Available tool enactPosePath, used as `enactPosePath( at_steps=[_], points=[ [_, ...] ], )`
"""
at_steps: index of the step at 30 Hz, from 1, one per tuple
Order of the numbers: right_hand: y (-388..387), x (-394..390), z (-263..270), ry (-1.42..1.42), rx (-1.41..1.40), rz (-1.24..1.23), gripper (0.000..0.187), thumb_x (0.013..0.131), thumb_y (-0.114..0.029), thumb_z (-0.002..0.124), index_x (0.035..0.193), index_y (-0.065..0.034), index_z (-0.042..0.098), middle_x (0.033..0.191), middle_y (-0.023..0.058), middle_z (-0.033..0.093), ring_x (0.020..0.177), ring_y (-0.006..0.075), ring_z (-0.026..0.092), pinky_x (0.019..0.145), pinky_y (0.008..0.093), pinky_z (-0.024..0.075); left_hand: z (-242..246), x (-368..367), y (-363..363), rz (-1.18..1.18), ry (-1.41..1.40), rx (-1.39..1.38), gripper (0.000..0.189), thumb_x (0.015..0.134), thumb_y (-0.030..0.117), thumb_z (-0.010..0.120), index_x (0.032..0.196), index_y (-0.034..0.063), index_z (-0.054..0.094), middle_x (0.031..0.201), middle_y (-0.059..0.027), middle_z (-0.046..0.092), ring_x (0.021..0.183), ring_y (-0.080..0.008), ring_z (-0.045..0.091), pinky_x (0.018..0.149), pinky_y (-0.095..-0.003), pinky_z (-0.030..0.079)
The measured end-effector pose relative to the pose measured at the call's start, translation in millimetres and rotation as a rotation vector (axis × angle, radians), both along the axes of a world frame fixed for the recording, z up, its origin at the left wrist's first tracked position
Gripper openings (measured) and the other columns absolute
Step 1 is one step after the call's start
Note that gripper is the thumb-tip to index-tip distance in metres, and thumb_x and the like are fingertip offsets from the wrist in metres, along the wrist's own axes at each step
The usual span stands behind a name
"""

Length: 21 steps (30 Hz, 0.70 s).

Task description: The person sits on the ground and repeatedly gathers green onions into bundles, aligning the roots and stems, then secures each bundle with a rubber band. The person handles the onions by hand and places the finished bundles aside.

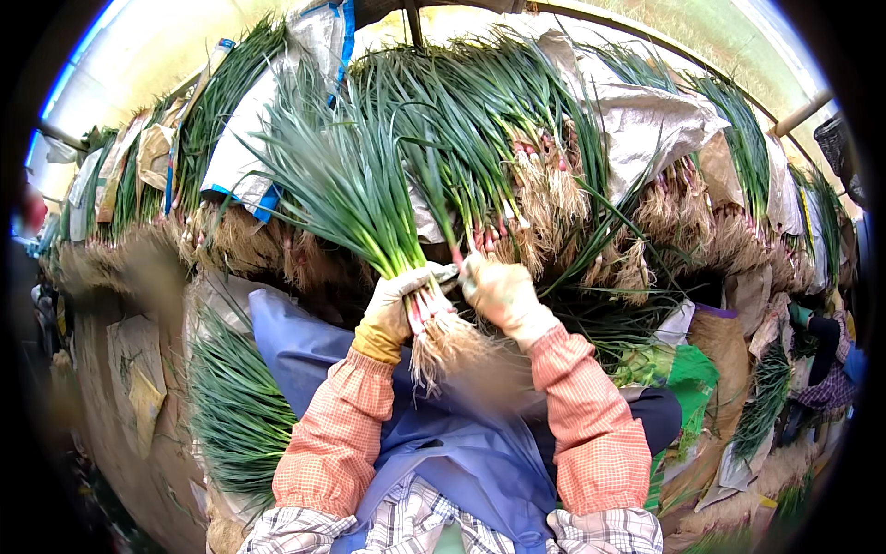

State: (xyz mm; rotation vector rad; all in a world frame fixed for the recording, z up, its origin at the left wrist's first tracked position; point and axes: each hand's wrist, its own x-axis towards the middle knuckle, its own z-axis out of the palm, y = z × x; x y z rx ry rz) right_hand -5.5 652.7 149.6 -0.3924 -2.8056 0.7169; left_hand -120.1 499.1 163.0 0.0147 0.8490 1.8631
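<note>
My left hand point(389, 308), in a pale work glove with a yellow cuff, grips a bunch of green garlic point(387, 239) around its lower stems. The leaves fan up and to the left. Below the fist hang pinkish bulbs and a tangle of pale roots point(443, 339). Close on the right, my gloved right hand point(504, 294) pinches a single green garlic stalk point(448, 232) near its reddish base. Its fingertips are almost touching the left hand. Just beyond both hands, a long heap of green garlic point(477, 152) lies with its roots toward me.
White woven sacks point(623, 111) lie over parts of the heap. A blue apron point(443, 450) covers my lap. Another pile of green garlic point(239, 408) rests at my left, and a green printed sack point(692, 381) at my right. At the far right edge sits another person point(827, 374).
</note>
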Motion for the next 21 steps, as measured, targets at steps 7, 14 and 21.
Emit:
enactPosePath(
  at_steps=[7, 14, 21],
  points=[
    [4.8, 6.2, -6.3, -0.069, -1.317, -0.217, 0.054, 0.088, -0.026, 0.067, 0.130, 0.0007, 0.048, 0.112, 0.0113, 0.063, 0.092, 0.0164, 0.062, 0.074, 0.0285, 0.0510, -17.0, 10.6, -6.8, -0.022, 0.109, -0.013, 0.023, 0.083, 0.009, 0.064, 0.101, -0.0065, 0.064, 0.095, -0.0139, 0.068, 0.086, -0.0233, 0.067, 0.073, -0.0353, 0.057],
    [-26.3, -36.2, -24.3, 0.291, -1.231, -0.386, 0.028, 0.085, -0.009, 0.069, 0.109, 0.0024, 0.059, 0.099, 0.0081, 0.067, 0.089, 0.0135, 0.062, 0.081, 0.0262, 0.0491, -15.0, 30.7, -6.0, 0.023, 0.170, -0.196, 0.018, 0.080, 0.006, 0.065, 0.096, -0.0041, 0.064, 0.083, -0.0105, 0.067, 0.064, -0.0206, 0.064, 0.059, -0.0309, 0.054],
    [-24.6, -34.6, -46.4, 0.335, -0.958, -0.395, 0.023, 0.088, -0.010, 0.066, 0.107, 0.0003, 0.057, 0.093, 0.0074, 0.064, 0.083, 0.0141, 0.058, 0.076, 0.0259, 0.0475, -28.8, 49.5, 2.3, 0.111, 0.096, -0.167, 0.026, 0.079, 0.000, 0.069, 0.104, 0.0033, 0.063, 0.091, -0.0061, 0.067, 0.081, -0.0181, 0.064, 0.067, -0.0318, 0.054]
  ],
)
